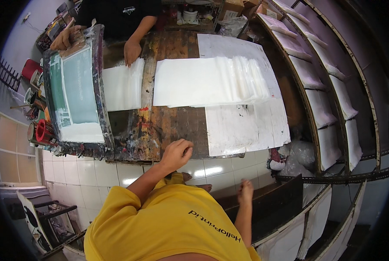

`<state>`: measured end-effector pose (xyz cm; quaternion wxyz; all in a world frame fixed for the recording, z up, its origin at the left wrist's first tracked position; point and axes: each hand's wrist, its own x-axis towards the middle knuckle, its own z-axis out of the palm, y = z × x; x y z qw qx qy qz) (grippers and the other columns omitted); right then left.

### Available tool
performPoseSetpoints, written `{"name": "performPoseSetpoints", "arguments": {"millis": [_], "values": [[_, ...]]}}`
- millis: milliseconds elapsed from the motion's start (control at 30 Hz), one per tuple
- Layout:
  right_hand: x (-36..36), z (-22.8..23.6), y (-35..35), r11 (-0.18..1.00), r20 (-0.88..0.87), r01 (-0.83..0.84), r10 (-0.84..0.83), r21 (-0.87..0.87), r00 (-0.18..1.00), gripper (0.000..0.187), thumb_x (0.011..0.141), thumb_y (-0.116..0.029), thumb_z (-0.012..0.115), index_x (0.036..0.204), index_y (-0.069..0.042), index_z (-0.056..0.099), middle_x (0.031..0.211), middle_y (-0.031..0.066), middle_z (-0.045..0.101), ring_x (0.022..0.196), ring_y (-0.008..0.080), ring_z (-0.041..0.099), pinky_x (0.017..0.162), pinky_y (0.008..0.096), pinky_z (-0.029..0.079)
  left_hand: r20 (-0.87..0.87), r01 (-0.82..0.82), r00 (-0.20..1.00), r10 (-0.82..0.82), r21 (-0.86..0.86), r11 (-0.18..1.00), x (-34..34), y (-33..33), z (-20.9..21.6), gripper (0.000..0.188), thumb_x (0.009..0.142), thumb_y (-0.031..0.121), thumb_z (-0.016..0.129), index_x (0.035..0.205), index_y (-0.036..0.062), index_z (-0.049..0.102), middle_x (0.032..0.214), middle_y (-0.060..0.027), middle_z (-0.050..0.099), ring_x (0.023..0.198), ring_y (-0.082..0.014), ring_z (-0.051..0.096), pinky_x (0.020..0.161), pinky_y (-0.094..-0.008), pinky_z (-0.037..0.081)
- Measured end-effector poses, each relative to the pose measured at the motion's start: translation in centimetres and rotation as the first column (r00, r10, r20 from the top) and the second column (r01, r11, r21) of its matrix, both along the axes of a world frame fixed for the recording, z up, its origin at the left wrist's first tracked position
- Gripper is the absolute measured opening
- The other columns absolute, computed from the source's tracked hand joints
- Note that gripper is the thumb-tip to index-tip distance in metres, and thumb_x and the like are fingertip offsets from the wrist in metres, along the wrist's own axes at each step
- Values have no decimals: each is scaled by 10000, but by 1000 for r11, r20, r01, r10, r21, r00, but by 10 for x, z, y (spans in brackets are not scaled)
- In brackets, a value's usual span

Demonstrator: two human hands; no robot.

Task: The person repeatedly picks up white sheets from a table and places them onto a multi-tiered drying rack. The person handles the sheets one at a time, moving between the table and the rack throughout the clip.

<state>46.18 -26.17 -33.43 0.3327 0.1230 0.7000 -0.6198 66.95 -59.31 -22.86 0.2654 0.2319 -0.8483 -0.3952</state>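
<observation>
Loosely curled and with nothing seen in it, my left hand (178, 154) is over the front edge of the paint-stained wooden table (183, 126). My right hand (245, 189) hangs low on the right, away from the table, its fingers drawn in and no object visible in it. A long overlapping row of thin white translucent sheets (194, 82) lies across the table, its right part over a large white board (246, 130). At the left, a framed printing screen (79, 91) with green mesh stands tilted. Another stack of white sheets (124, 87) lies beside it.
Across the table, a co-worker in a black shirt (111, 17) rests one hand (132, 52) at the sheets and the other (66, 38) on the screen frame. Racks of white sheets (305, 69) rise at right. Paint cans (42, 130) stand at left. A dark bench (268, 204) lies near my right arm.
</observation>
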Motion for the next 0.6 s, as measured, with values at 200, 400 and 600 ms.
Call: {"name": "performPoseSetpoints", "arguments": {"millis": [200, 400, 600], "values": [[89, -39, 60, 973, 212, -31, -19, 228, 977, 148, 967, -198, 563, 867, -96, 524, 678, 15, 499, 524, 134, 467, 477, 297, 408, 27, 165, 986, -163, -86, 983, -36, 4, 0, 136, 871, 95, 645, 1000, 53, 659, 858, -98, 637, 753, -297, 627, 717, -392, 505], [133, -71, 118, 980, 221, 38, -82, 194, 972, 174, 986, -140, 524, 852, -36, 562, 736, 53, 558, 595, 152, 519, 537, 353, 431, 46, 323, 946, -321, -46, 945, -63, 29, 5, 140, 876, 131, 640, 984, 46, 665, 891, -120, 651, 812, -321, 640, 763, -423, 508], [138, -93, 126, 855, 146, -109, 39, 507, 988, 230, 978, -154, 541, 982, 60, 625, 824, 111, 651, 729, 187, 607, 681, 359, 482, 30, 378, 926, -377, -68, 923, -63, 42, 0, 177, 899, 173, 630, 1026, 62, 681, 858, -92, 646, 768, -287, 627, 748, -400, 495]]}}
